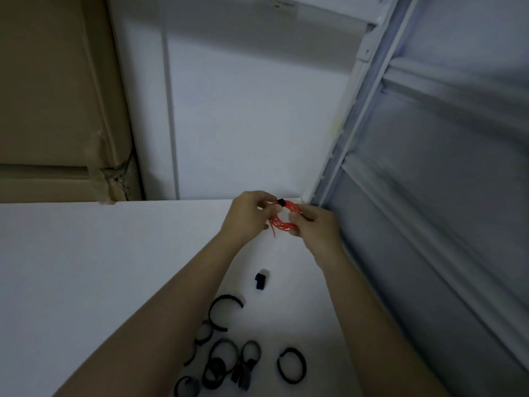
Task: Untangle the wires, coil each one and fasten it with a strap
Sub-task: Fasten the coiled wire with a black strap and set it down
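Observation:
A small coil of red wire (283,217) is held up between both hands near the far edge of the white table (86,267). A black strap (281,202) sits on the top of the coil. My left hand (246,213) pinches the coil's upper left side beside the strap. My right hand (312,224) grips the coil's right side with curled fingers. A loose end of red wire hangs down at the coil's lower left.
Several curled black straps (226,359) lie on the table near me, one open arc (224,310) and one ring (292,365) among them. A small black folded strap (261,280) lies alone. Cardboard boxes (57,110) stand at the back left, a grey panelled wall (443,196) on the right.

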The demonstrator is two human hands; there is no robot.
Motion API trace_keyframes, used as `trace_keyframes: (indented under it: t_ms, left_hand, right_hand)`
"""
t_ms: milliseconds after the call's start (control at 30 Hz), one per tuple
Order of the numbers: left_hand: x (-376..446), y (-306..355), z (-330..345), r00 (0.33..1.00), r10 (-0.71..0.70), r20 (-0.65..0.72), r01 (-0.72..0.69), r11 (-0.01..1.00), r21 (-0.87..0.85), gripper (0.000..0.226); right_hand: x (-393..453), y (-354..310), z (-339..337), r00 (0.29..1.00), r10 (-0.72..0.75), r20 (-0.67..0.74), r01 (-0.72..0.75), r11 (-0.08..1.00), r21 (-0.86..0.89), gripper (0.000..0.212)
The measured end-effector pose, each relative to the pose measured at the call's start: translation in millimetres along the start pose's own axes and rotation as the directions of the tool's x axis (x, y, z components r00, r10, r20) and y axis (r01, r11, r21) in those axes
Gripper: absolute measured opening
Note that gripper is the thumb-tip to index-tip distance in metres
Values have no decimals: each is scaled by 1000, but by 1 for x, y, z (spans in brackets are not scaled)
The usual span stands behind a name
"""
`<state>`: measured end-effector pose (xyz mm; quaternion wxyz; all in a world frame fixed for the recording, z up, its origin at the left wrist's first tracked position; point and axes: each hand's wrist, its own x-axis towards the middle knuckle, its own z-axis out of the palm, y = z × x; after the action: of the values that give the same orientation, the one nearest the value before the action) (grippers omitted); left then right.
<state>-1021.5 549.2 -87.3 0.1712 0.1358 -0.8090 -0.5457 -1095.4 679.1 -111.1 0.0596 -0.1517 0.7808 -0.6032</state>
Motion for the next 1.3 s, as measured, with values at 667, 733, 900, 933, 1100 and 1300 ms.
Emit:
trace_keyframes:
  t_ms: [667,733,900,933,1100,1300]
  left_hand:
    - [25,-28,-5,999,-32,-40,45,917,396,28]
    - [18,-21,-11,996,-20,-83,51,919,391,28]
    - [-18,-6,-42,963,65,-260,50,909,413,27]
    - [-28,-4,-51,949,100,-299,42,900,434,27]
    - [-100,-12,-120,858,232,-458,92,808,582,25]
    - [-206,-46,-236,802,178,-571,418,516,748,28]
  right_hand:
    - [43,27,0,1000,-19,-7,10,754,-657,68]
    - [31,19,2,992,-111,-55,51,773,-632,62]
    - [-12,-11,20,929,-369,10,329,816,-476,40]
    - [-22,-17,25,913,-407,36,380,811,-444,39]
    - [-73,-50,70,786,-572,233,614,679,-402,32]
    - [-131,-96,174,571,-591,570,821,429,-377,29]
